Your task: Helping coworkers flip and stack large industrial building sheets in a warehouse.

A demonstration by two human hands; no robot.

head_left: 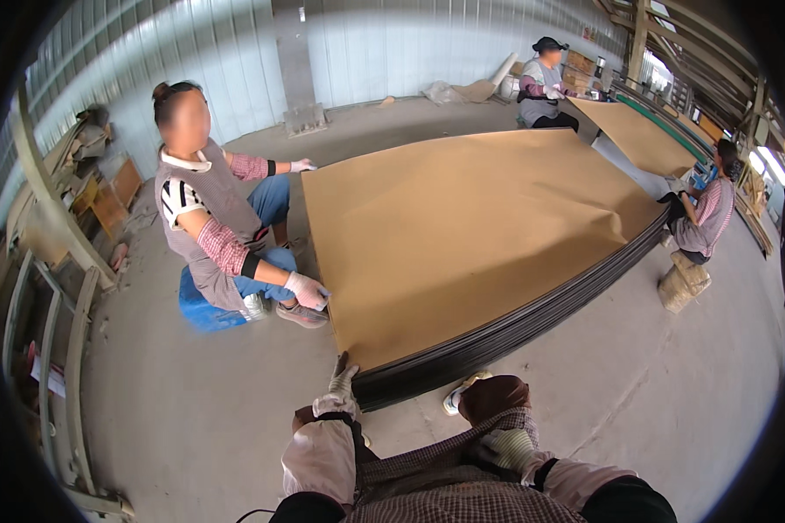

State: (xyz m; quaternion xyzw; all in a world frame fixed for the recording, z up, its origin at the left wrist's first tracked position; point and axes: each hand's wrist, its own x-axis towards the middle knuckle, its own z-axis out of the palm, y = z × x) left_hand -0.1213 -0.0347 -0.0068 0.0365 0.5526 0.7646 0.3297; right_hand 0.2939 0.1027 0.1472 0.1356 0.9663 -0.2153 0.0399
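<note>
A broad brown sheet [462,235] covers a low stack of thin dark-edged sheets [497,336] in front of me. My left hand [344,380], in a light glove with dark fingertips, is closed at the sheet's near left corner. My right hand [508,447], in a striped glove, lies by my right thigh against my checked apron [453,501]. Folds of cloth partly hide its fingers. On the left, a seated co-worker's gloved hands [307,291] are at the left edge of the same sheet.
The left co-worker sits on a blue seat [208,301]. Two other people work at the far right, near a second brown sheet [641,135]. A wrapped block [685,281] stands below one of them. Metal frames [52,349] line the left side; a corrugated wall [436,48] is behind.
</note>
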